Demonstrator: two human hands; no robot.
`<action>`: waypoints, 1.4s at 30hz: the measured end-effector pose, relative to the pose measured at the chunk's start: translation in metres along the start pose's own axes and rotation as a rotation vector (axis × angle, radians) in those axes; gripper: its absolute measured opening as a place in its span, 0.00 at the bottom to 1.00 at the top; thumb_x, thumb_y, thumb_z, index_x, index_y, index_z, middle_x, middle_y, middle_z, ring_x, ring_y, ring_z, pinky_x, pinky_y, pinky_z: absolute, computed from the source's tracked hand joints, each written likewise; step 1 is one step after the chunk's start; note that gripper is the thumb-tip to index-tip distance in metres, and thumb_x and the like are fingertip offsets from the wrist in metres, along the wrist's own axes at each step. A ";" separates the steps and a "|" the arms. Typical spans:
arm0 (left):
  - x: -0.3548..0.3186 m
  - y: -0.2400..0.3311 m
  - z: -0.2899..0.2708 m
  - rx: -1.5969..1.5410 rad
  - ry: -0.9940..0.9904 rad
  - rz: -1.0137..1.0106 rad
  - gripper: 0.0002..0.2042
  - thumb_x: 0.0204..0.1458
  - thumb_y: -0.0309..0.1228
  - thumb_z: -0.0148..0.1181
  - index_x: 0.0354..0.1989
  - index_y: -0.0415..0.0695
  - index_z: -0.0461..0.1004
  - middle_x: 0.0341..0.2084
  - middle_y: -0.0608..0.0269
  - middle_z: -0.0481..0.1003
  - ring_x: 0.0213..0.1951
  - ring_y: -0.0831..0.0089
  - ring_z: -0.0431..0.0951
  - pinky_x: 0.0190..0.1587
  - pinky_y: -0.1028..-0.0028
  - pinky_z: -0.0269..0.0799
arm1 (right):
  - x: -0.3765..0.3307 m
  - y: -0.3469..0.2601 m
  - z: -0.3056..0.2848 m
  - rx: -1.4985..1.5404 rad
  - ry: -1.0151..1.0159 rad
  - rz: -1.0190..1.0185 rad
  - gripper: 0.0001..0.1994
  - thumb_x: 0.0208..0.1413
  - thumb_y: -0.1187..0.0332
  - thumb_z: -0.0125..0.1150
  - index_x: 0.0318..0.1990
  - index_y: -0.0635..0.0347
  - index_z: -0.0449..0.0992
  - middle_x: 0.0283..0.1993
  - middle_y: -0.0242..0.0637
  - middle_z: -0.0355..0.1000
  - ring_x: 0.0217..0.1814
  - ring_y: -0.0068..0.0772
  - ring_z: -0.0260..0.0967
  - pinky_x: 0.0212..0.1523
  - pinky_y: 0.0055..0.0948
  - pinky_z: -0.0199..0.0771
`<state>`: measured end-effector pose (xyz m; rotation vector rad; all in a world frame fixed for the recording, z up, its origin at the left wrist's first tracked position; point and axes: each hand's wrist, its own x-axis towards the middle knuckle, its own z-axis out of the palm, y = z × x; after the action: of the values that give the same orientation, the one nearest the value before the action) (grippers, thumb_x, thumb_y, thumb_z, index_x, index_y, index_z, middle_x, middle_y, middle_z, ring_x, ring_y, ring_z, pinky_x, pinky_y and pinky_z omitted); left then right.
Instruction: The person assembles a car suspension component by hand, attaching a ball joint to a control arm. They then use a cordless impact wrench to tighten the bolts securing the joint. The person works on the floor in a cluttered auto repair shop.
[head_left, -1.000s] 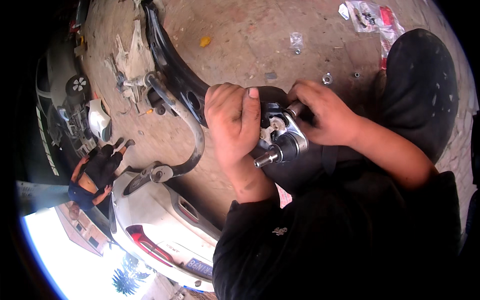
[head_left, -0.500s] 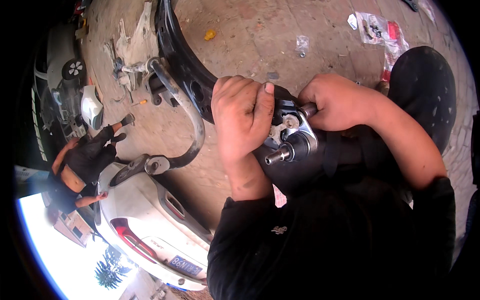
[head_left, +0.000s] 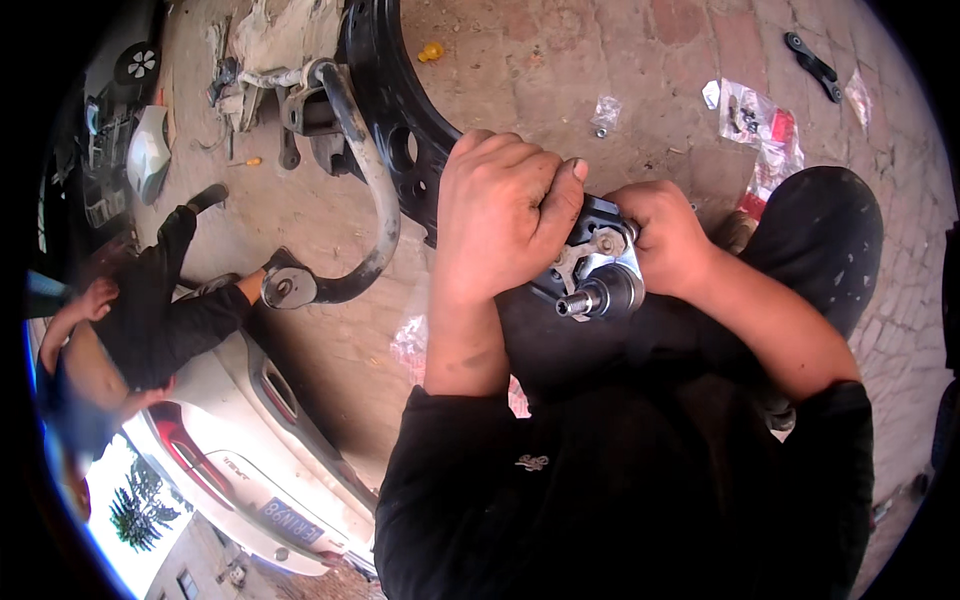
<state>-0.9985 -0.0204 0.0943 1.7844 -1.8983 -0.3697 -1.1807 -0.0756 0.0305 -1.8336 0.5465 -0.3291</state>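
Note:
My left hand (head_left: 508,218) is wrapped over the end of a long black metal suspension arm (head_left: 392,90), thumb on top. Bolted at that end is a ball joint (head_left: 612,292) with a silver plate, a black rubber boot and a threaded stud pointing left. My right hand (head_left: 668,235) is closed at the plate's far right edge. Its fingertips, and whatever they hold, are hidden. The arm's end is over my lap, beside my dark trousers (head_left: 820,235).
A bent stabilizer bar (head_left: 378,215) and rusty parts (head_left: 245,75) lie left. Beyond them are a white car (head_left: 240,450) and a person (head_left: 150,310) in dark clothes. Plastic bags of hardware (head_left: 760,130), a black link (head_left: 812,68) and a yellow piece (head_left: 430,51) lie on the brick ground.
The view has shifted. My right hand has closed in against the ball joint plate, covering the metal cylinder seen at its fingers before. The other person has come closer, a leg stretched toward the stabilizer bar.

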 end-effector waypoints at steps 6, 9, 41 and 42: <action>-0.001 -0.001 -0.001 -0.008 0.002 0.007 0.11 0.51 0.30 0.59 0.19 0.39 0.73 0.16 0.59 0.71 0.24 0.57 0.70 0.32 0.65 0.62 | 0.040 -0.017 -0.041 0.056 -0.648 0.196 0.12 0.40 0.70 0.64 0.31 0.68 0.74 0.27 0.52 0.72 0.30 0.50 0.72 0.32 0.39 0.70; 0.000 0.000 -0.002 -0.021 -0.003 0.011 0.10 0.50 0.30 0.60 0.19 0.39 0.74 0.15 0.59 0.71 0.24 0.57 0.70 0.32 0.65 0.62 | 0.003 -0.005 -0.020 0.088 -0.083 -0.006 0.12 0.38 0.74 0.64 0.32 0.67 0.70 0.29 0.49 0.71 0.31 0.51 0.70 0.32 0.38 0.69; 0.000 0.001 -0.003 0.011 -0.028 -0.006 0.09 0.49 0.29 0.60 0.20 0.40 0.74 0.17 0.59 0.72 0.24 0.59 0.71 0.33 0.65 0.62 | -0.032 0.000 0.040 0.209 0.400 -0.068 0.20 0.41 0.77 0.66 0.45 0.62 0.71 0.43 0.48 0.68 0.44 0.45 0.68 0.44 0.34 0.70; 0.000 0.001 -0.003 0.008 -0.027 -0.005 0.09 0.49 0.29 0.60 0.20 0.40 0.74 0.17 0.59 0.72 0.25 0.59 0.71 0.33 0.65 0.62 | -0.032 -0.003 0.050 0.327 0.431 -0.005 0.20 0.40 0.76 0.68 0.44 0.62 0.71 0.43 0.48 0.68 0.44 0.45 0.68 0.44 0.34 0.70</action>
<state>-0.9980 -0.0204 0.0970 1.7978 -1.9165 -0.3905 -1.1834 -0.0173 0.0187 -1.4501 0.7344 -0.7807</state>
